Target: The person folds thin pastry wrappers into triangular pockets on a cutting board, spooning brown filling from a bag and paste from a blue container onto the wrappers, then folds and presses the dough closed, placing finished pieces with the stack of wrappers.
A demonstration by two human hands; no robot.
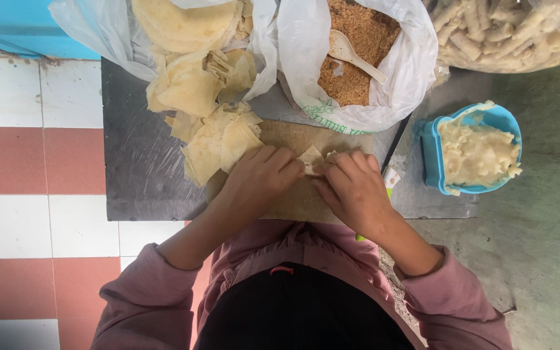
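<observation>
A small pale folded pastry wrapper [311, 159] lies at the centre of the frame on a brown wooden board [293, 139], pinched between both hands. The left hand [257, 181] grips its left edge with bent fingertips; the right hand [354, 188] presses and holds its right edge, fingers curled over it. The board rests on a grey metal sheet [137, 162] laid over a red-and-white tiled floor [27, 168].

Just left of the hands, loose thin cream-coloured wrappers [218, 136] lie in a heap, spilling from a clear plastic bag [98, 26] at the upper left. Above the hands, at upper centre, a white plastic bag [409, 71] holds brown crumbly filling [358, 39] with a white plastic spoon [351, 53] resting in it. At the right, well apart from the hands, a blue plastic tub [432, 155] contains a lumpy off-white paste [478, 152]. In the upper right corner a clear bag of pale rolled pastries [507, 29] sits.
</observation>
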